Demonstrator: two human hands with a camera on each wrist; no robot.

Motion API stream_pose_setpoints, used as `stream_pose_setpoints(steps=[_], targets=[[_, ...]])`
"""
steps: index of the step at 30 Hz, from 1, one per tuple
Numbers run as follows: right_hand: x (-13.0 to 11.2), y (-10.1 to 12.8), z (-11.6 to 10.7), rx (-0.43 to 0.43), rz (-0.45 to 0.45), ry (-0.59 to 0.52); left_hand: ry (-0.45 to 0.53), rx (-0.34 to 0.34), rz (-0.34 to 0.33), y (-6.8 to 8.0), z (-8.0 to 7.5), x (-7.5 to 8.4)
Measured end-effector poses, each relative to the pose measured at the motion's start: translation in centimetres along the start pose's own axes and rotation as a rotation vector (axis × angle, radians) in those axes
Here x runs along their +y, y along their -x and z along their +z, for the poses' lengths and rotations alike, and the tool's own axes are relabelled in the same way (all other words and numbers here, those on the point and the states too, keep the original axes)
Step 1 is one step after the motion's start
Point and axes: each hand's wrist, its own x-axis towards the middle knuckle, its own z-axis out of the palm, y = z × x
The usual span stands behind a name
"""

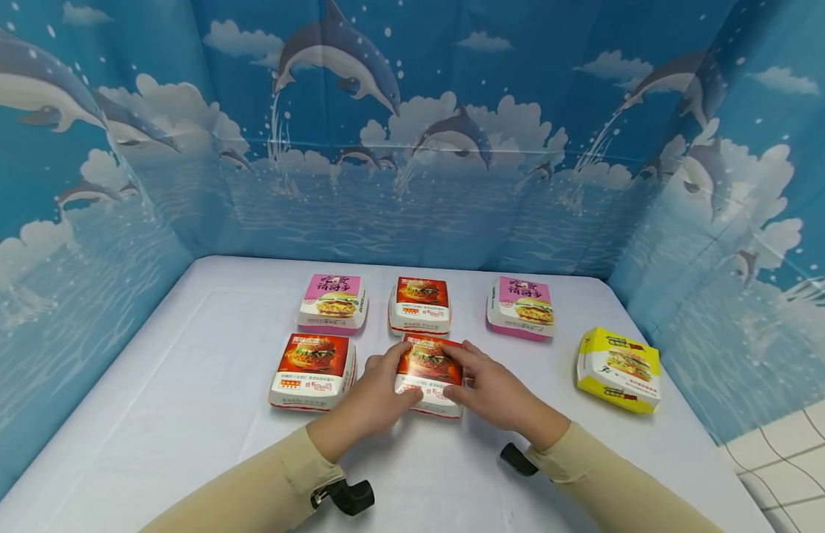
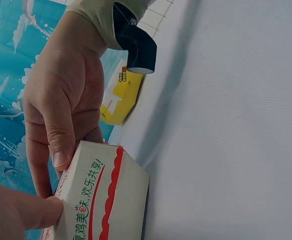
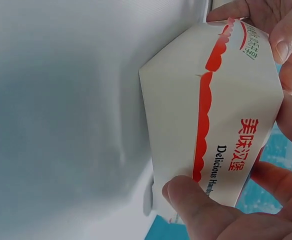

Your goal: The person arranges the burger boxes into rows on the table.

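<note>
A red-and-white burger box sits at the front middle of the white-covered table, with both hands around it. On its left side is my left hand, thumb near the front edge and a finger at the top left corner. My right hand grips the right side, a finger over the lid and the thumb by the front edge. In the right wrist view, a fingertip presses the box's white side wall. The front wall with green lettering shows in the left wrist view.
Another red burger box lies left of the held one, and a third red box behind it. Pink burger boxes stand in the back row, left and right. A yellow burger box is at far right. A dolphin-printed curtain encloses the table.
</note>
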Motion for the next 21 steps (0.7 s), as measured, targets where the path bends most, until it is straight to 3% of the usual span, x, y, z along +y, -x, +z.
stream_pose_setpoints(steps=[9, 21], targets=[[0.00, -0.40, 0.43, -0.013, -0.010, 0.021, -0.019, 0.013, 0.002, 0.04, 0.11, -0.55], [0.17, -0.72, 0.69, -0.049, 0.009, 0.029, 0.035, 0.007, 0.007, -0.16, 0.03, -0.76]])
